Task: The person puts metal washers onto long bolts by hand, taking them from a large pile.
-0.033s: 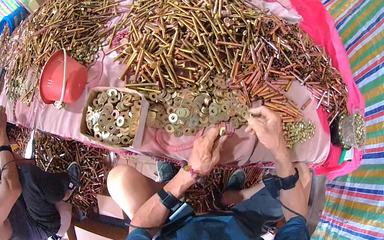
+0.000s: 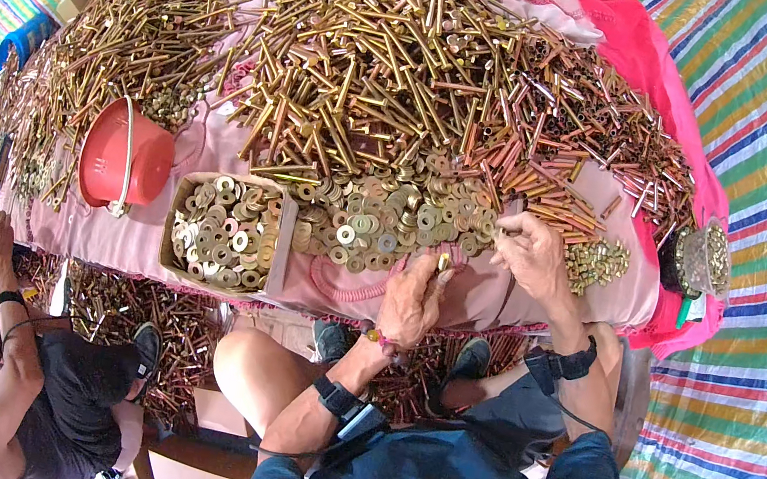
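Observation:
My left hand (image 2: 408,303) is closed at the near edge of the pink-covered table. Its thumb and fingers grip a small gold-coloured metal piece (image 2: 444,262), whose kind is too small to make out. To its right, my right hand (image 2: 535,255) is pinched shut above the cloth; what its fingertips hold cannot be made out. Just beyond both hands spreads a pile of flat round washers (image 2: 392,216). Small gold-coloured nut-like pieces (image 2: 597,265) lie heaped right of my right hand. Copper-coloured metal tubes (image 2: 554,192) lie beyond it.
A big heap of long bolts (image 2: 362,63) covers the far side. A cardboard box (image 2: 284,248) of washers and a tilted red bucket (image 2: 138,160) stand to the left. A clear tub (image 2: 708,258) sits at the right edge. Another person (image 2: 18,361) sits at left. Metal parts cover the floor underneath.

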`<state>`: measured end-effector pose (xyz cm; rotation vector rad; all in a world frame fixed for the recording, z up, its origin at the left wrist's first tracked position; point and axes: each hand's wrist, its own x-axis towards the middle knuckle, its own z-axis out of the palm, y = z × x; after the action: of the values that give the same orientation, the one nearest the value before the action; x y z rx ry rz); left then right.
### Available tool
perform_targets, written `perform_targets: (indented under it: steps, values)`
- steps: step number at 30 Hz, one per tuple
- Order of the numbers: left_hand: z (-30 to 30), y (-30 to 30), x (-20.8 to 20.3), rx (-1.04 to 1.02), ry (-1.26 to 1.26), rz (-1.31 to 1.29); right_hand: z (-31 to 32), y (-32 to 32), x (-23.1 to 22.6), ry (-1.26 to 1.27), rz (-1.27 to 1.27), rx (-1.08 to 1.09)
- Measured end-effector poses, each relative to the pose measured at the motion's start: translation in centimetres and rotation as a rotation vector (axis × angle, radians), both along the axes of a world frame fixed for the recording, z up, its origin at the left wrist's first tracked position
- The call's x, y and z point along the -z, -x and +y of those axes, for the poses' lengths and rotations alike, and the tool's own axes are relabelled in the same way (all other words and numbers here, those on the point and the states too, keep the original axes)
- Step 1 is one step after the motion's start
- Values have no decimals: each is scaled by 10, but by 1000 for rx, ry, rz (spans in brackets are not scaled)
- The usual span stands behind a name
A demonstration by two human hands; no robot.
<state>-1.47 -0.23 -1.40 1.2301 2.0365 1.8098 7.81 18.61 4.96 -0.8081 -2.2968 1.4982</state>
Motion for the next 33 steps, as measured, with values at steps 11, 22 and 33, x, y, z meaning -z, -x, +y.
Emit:
perform_targets:
  steps: [11,22,33]
  values:
    - [-2,-2,0,0,16,-70,-27,-5,18,-448,-66,-11]
    - [-3,0,2,1,-18,-15,-41,1,13,-599,-31,-48]
    - [-1,-1,1,15,-17,-23,-46,3,-18,727,150,-140]
